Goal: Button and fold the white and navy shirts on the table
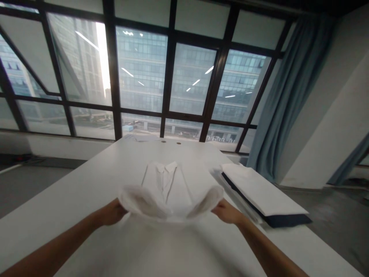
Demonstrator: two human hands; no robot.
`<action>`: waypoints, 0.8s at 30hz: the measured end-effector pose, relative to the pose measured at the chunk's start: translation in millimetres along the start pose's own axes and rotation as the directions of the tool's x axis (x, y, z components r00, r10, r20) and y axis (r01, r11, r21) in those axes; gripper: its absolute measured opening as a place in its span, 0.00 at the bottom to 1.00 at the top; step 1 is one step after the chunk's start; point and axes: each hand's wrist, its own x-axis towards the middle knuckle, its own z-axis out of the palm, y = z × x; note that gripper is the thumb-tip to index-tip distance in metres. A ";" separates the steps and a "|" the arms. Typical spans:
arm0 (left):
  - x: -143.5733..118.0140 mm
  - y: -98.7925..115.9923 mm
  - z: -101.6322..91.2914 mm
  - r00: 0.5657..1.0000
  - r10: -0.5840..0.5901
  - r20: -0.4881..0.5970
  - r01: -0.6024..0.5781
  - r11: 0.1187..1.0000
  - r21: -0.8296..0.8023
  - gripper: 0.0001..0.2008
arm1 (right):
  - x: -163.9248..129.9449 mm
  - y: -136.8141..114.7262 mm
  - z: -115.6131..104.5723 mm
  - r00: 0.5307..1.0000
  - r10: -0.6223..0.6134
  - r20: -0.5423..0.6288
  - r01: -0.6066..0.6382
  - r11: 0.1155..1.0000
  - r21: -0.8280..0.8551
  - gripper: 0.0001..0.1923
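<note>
A white collared shirt (167,184) lies on the white table (86,200), collar pointing away from me. Its near hem is lifted off the table and curls upward in a blur. My left hand (113,212) grips the lifted hem at its left corner. My right hand (226,211) grips the same hem at its right corner. Both forearms reach in from the bottom of the view.
A stack of folded garments (259,192), white on top and dark navy beneath, sits on the table to the right of the shirt. Large windows (144,77) rise behind the table's far edge. A blue curtain (288,100) hangs at the right.
</note>
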 end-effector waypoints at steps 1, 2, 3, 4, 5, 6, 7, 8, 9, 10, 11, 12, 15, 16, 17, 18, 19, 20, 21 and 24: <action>9.4 7.8 -4.6 1.000 -0.008 0.019 0.009 0.996 -0.090 0.32 | 10.7 -3.0 -5.5 0.999 -0.012 -0.031 0.013 1.000 0.028 0.26; 20.0 14.4 -8.9 0.999 -0.014 0.045 0.022 0.984 -0.175 0.33 | 23.6 -3.9 -11.2 0.998 -0.034 -0.045 0.036 0.998 0.050 0.27; 31.5 19.0 -12.9 0.999 -0.032 0.035 0.039 0.968 -0.246 0.34 | 38.0 -2.6 -16.6 0.998 -0.050 -0.050 0.053 0.996 0.073 0.29; 43.1 21.0 -16.4 0.998 -0.054 0.017 0.057 0.953 -0.297 0.34 | 53.2 0.9 -21.2 0.997 -0.041 -0.063 0.047 0.994 0.103 0.30; 54.2 19.9 -19.3 0.997 -0.078 0.001 0.074 0.944 -0.320 0.34 | 68.3 6.6 -24.8 0.997 -0.009 -0.073 0.018 0.992 0.126 0.32; 64.5 15.5 -21.7 0.995 -0.103 -0.002 0.098 0.944 -0.316 0.34 | 82.7 14.2 -27.3 0.996 0.045 -0.073 -0.035 0.990 0.134 0.33; 73.6 8.2 -23.6 0.990 -0.144 0.011 0.141 0.949 -0.283 0.34 | 95.7 23.3 -28.5 0.990 0.127 -0.058 -0.120 0.985 0.121 0.33; 81.7 -1.5 -25.0 0.978 -0.205 0.038 0.208 0.950 -0.232 0.35 | 106.9 33.6 -28.4 0.971 0.236 -0.035 -0.232 0.969 0.086 0.33; 88.9 -12.8 -25.9 0.957 -0.280 0.070 0.288 0.943 -0.168 0.36 | 116.3 44.4 -27.3 0.936 0.353 -0.017 -0.352 0.935 0.037 0.33; 95.6 -24.6 -26.4 0.930 -0.356 0.088 0.364 0.926 -0.102 0.37 | 124.2 55.2 -25.4 0.889 0.458 -0.015 -0.458 0.889 -0.012 0.32; 102.2 -36.2 -26.6 0.904 -0.419 0.085 0.423 0.905 -0.045 0.38 | 130.7 65.5 -22.8 0.844 0.536 -0.033 -0.537 0.842 -0.053 0.31; 109.0 -46.6 -26.4 0.884 -0.463 0.054 0.464 0.886 0.005 0.38 | 136.4 74.8 -19.7 0.809 0.584 -0.065 -0.587 0.805 -0.084 0.29; 131.4 -67.8 -24.3 0.860 -0.503 -0.083 0.510 0.848 0.142 0.34 | 150.5 96.1 -10.1 0.805 0.559 -0.197 -0.589 0.794 -0.154 0.27; 138.8 -71.3 -23.3 0.857 -0.500 -0.124 0.515 0.837 0.184 0.32 | 154.5 101.2 -7.3 0.819 0.528 -0.223 -0.568 0.801 -0.190 0.26; 145.4 -73.3 -22.2 0.858 -0.490 -0.155 0.514 0.829 0.221 0.29 | 157.9 105.5 -4.9 0.834 0.496 -0.240 -0.545 0.807 -0.228 0.26; 151.0 -74.1 -21.2 0.865 -0.468 -0.181 0.501 0.829 0.249 0.27 | 160.6 109.0 -3.0 0.848 0.465 -0.253 -0.523 0.810 -0.264 0.25; 155.4 -73.9 -20.3 0.877 -0.433 -0.207 0.476 0.837 0.270 0.25 | 162.7 111.7 -1.7 0.860 0.433 -0.270 -0.501 0.814 -0.292 0.24; 158.6 -73.2 -19.7 0.891 -0.389 -0.234 0.445 0.850 0.282 0.23 | 164.3 113.5 -1.1 0.868 0.402 -0.291 -0.482 0.820 -0.308 0.21; 160.8 -72.1 -19.2 0.905 -0.339 -0.258 0.405 0.871 0.277 0.21 | 165.4 114.5 -1.2 0.875 0.371 -0.313 -0.461 0.834 -0.302 0.18; 165.6 -68.3 -19.0 0.934 -0.193 -0.301 0.241 0.962 0.129 0.18 | 169.7 113.3 -5.4 0.891 0.284 -0.354 -0.352 0.925 -0.144 0.09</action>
